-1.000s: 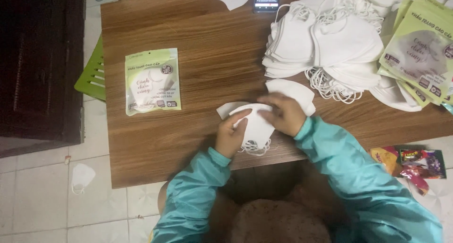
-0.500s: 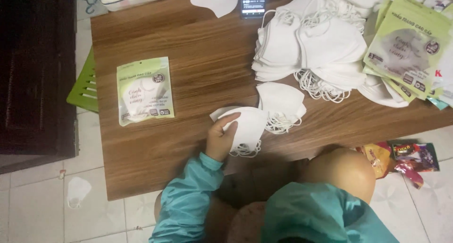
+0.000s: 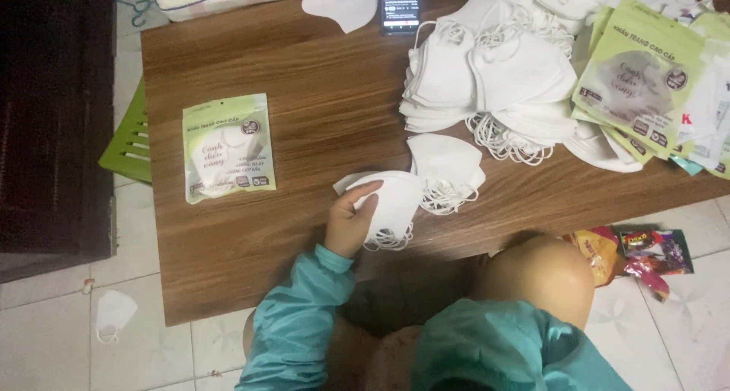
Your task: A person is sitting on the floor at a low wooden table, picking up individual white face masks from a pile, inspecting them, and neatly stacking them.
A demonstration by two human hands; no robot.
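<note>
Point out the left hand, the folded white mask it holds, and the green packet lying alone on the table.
left hand (image 3: 348,225): head view, back of hand.
folded white mask (image 3: 395,201): head view, its middle.
green packet (image 3: 226,148): head view, its front.

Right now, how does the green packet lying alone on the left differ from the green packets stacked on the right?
The lone green packet lies flat by itself on bare wood, squared to the table edge. The stacked green packets overlap, tilted, beside the mask pile. The lone one shows whole; the stacked ones partly hide each other. Both share a pale green front with a round window.
</note>
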